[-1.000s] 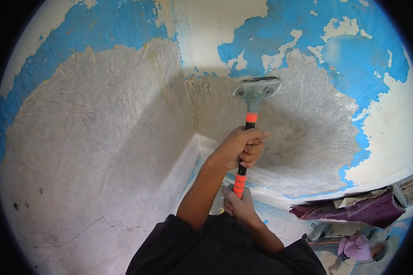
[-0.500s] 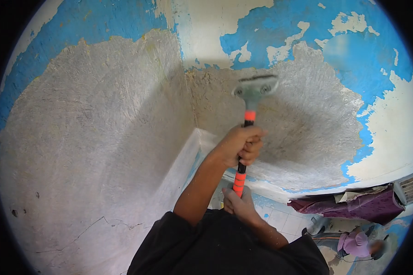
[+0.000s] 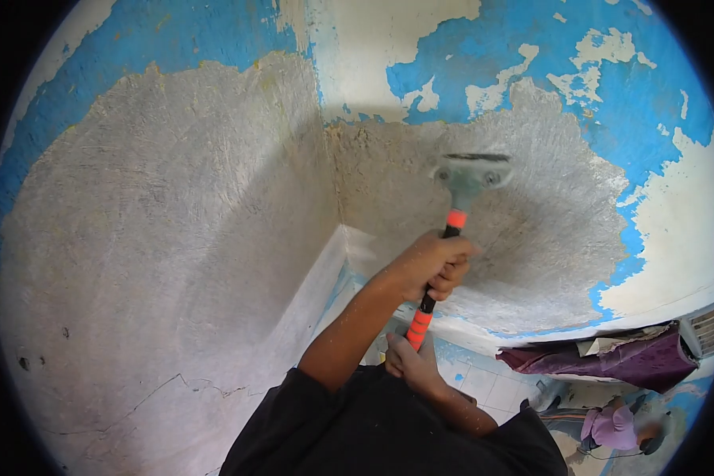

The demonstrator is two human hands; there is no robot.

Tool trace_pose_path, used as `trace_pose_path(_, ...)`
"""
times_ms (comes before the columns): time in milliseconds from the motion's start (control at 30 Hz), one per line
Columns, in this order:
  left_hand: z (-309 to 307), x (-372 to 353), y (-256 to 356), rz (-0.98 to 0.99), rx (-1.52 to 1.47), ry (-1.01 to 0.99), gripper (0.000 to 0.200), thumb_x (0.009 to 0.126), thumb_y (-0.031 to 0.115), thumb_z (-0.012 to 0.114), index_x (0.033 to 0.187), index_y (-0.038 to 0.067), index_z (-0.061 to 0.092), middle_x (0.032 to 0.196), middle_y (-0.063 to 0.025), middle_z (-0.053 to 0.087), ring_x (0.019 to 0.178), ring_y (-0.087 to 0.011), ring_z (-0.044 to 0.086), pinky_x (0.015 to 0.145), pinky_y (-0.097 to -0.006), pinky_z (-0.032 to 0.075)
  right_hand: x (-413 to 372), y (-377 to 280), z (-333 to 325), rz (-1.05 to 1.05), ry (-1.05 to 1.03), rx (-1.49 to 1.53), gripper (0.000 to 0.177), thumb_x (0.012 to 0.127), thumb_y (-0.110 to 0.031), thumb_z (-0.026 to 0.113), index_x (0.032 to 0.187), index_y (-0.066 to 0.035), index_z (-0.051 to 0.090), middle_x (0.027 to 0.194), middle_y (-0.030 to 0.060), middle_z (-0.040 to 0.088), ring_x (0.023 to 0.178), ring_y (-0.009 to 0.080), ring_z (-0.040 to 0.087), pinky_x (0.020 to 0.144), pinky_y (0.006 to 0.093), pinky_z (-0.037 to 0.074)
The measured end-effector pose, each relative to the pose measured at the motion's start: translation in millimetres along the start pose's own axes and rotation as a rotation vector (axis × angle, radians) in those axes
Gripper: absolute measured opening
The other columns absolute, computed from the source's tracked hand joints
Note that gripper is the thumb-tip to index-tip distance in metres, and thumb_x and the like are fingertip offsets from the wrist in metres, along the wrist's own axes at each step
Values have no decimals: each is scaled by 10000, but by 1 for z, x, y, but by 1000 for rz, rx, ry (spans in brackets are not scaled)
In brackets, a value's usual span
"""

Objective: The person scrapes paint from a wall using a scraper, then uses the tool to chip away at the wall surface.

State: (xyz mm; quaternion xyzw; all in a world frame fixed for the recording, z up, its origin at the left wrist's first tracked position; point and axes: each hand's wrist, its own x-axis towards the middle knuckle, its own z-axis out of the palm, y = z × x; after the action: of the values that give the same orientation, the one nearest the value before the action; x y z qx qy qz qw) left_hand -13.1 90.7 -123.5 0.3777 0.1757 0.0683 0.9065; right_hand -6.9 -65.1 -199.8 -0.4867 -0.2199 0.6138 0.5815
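A long-handled wall scraper [image 3: 466, 190] with a wide metal head and a black and orange handle slants up in front of the wall. My left hand [image 3: 440, 266] is wrapped around the black middle of the handle, below the head. Lower down, near my black shirt, my right hand [image 3: 412, 363] grips the handle's end. The scraper's blade overlaps a bare grey patch [image 3: 563, 190] on the right wall, under ragged blue paint [image 3: 516, 40].
The left wall [image 3: 151, 198] is largely bare grey, with blue paint along its upper edge and a crack low down. Purple cloth [image 3: 611, 361] covers something at the lower right. Beyond it is another person [image 3: 611, 428] in a pink top, over the tiled floor [image 3: 492, 385].
The scraper head has moved down and to the right, away from the patch's upper edge. My left hand has gone with it; my right hand has shifted slightly lower.
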Motion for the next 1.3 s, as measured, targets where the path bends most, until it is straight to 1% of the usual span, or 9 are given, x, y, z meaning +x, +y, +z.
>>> trace_pose_path(233, 14, -3, 30, 132, 99, 28, 447, 886, 244, 579, 556, 194, 283, 441, 65, 268, 322, -52, 239, 311, -251, 205, 11, -23, -4, -31, 3, -96, 286, 928, -145, 529, 679, -80, 405, 491, -16, 335, 376, 94, 315, 371, 257, 268)
trace_pose_path(433, 7, 3, -1, 11, 21, 10, 443, 888, 241, 575, 553, 197, 288, 439, 65, 267, 322, -52, 235, 309, -252, 198, 1, -3, -7, -12, 14, -33, 282, 923, -154, 538, 682, -79, 411, 494, -23, 341, 378, 88, 308, 370, 258, 263)
trace_pose_path(633, 23, -4, 45, 174, 80, -2, 452, 883, 251, 591, 549, 195, 292, 445, 58, 286, 323, -52, 238, 317, -251, 197, 12, -44, -3, -65, 19, -110, 289, 918, -160, 549, 677, -81, 410, 490, -23, 338, 376, 86, 311, 365, 260, 266)
trace_pose_path(733, 23, -4, 42, 154, 54, -11, 458, 880, 252, 597, 545, 196, 290, 446, 54, 292, 327, -52, 240, 321, -250, 194, 12, -42, -2, -78, 4, -100, 296, 919, -159, 546, 671, -84, 404, 485, -20, 333, 370, 91, 315, 365, 259, 270)
trace_pose_path(833, 20, 1, 19, 19, 59, 5, 459, 880, 261, 595, 545, 197, 288, 444, 54, 286, 330, -54, 238, 323, -255, 189, 3, -20, -5, -35, -5, -20, 303, 923, -156, 539, 664, -83, 401, 478, -11, 329, 366, 100, 314, 365, 256, 270)
trace_pose_path(1033, 20, -2, 32, 45, 105, -62, 455, 879, 272, 589, 549, 185, 289, 450, 55, 289, 334, -55, 234, 328, -258, 190, 9, -23, 0, -37, 1, -52, 298, 926, -150, 533, 666, -80, 405, 478, -8, 332, 367, 98, 311, 362, 255, 267)
trace_pose_path(1133, 20, -1, 23, 104, 105, 1, 454, 880, 271, 584, 544, 183, 292, 447, 57, 284, 334, -54, 232, 329, -256, 189, 9, -21, -1, -38, 36, -60, 301, 927, -138, 528, 659, -80, 404, 479, -8, 333, 366, 97, 311, 362, 254, 266)
trace_pose_path(1233, 18, 2, 12, 28, 78, -10, 451, 880, 276, 582, 543, 188, 295, 447, 57, 278, 335, -54, 235, 330, -256, 190, 1, -11, -7, -13, 32, -5, 328, 932, -149, 550, 635, -63, 439, 487, 1, 405, 380, 107, 392, 373, 270, 315)
trace_pose_path(1300, 18, 5, 15, 41, 94, -18, 452, 880, 276, 582, 542, 190, 293, 445, 57, 275, 334, -54, 236, 327, -256, 196, 7, -14, -11, -28, 38, -58, 302, 929, -139, 534, 658, -72, 418, 483, -7, 358, 370, 98, 338, 366, 259, 280)
